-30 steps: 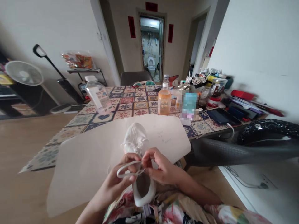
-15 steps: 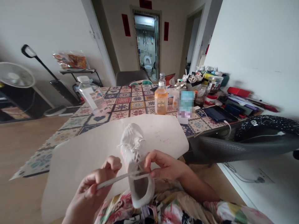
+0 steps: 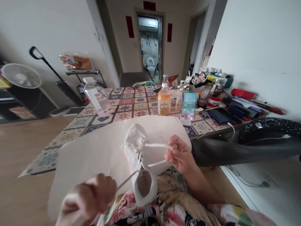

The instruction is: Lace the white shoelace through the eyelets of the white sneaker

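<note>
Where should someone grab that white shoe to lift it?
Probably by the heel rim of the white shoe, from the person's side: the heel points there, opening upward, while laces stretch sideways to the left hand and right hand.

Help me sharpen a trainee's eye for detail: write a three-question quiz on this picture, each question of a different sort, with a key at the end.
1. Fill in the missing word: the left hand and the right hand each hold part of the white shoe's ____.

2. True or false: the shoe lies with its toe nearer the bottom of the picture than its opening.

3. What colour is the cap on the bottle of orange liquid?
A) black
B) red
C) white

Key:
1. lace
2. false
3. C
</note>
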`<act>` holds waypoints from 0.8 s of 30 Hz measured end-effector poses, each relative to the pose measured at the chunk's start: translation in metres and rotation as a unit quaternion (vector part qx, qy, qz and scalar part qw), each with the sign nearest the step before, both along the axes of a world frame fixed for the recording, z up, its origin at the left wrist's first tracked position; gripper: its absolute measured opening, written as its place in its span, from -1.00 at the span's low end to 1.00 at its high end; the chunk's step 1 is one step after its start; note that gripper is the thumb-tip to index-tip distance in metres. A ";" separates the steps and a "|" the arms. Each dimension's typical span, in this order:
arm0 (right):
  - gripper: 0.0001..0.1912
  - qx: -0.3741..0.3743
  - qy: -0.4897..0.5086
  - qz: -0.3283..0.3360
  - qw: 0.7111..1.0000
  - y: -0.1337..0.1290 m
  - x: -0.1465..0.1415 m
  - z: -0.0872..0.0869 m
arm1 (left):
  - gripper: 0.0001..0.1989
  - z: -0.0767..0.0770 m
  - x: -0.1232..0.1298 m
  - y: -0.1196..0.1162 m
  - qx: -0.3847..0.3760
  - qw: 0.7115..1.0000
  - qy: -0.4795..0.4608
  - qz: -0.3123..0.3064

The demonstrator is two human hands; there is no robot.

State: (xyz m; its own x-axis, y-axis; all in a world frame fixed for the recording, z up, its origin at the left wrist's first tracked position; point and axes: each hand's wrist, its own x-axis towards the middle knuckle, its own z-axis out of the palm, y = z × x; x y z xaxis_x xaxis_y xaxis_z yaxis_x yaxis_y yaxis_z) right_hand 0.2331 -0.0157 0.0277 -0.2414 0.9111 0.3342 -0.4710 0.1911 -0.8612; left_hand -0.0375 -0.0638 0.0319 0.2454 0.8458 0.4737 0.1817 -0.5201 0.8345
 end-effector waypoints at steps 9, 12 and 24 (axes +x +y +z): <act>-0.87 0.427 -0.263 -0.096 0.860 -0.017 -0.024 -0.001 | -0.79 -0.001 0.035 0.020 -0.125 0.984 -0.053 -0.114; -0.87 0.452 -0.302 -0.112 0.832 -0.017 -0.027 -0.001 | -0.87 -0.009 0.034 0.018 -0.139 0.983 -0.070 -0.092; -0.80 0.356 -0.264 -0.216 0.870 -0.031 -0.029 0.003 | -0.89 0.013 0.052 0.014 0.068 0.993 0.001 -0.098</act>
State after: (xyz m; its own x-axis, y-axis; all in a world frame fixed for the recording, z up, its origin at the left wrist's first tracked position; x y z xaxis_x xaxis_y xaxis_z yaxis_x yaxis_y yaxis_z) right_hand 0.2038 -0.0466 0.0307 -0.2182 0.5629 0.7972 0.2029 0.8252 -0.5272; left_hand 0.0148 -0.0496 0.0448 0.4011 0.7099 0.5790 0.0675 -0.6532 0.7542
